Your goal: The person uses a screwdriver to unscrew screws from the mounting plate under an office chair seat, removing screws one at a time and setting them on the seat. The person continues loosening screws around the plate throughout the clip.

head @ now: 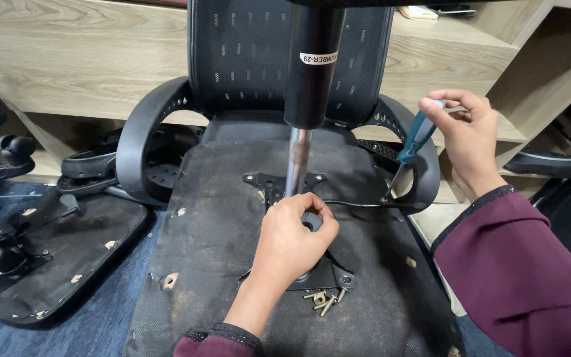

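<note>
An office chair lies upside down, its black fabric seat underside (213, 244) facing me. A black metal mechanism plate (328, 274) is on the seat, with a gas cylinder (312, 66) and its shiny rod (297, 162) rising from it. My left hand (292, 241) is closed on the plate's hub at the foot of the rod. My right hand (467, 135) holds a teal-handled screwdriver (414, 142), its tip down at the right armrest bracket (391, 198). Several loose bolts (325, 301) lie just in front of the plate.
Curved black armrests (140, 139) flank the seat, the mesh backrest (246, 59) behind. Another upturned seat pan (61, 258) and chair parts lie on the blue carpet at left. Wooden shelving (67, 59) runs along the back; more chair parts (563, 165) sit at right.
</note>
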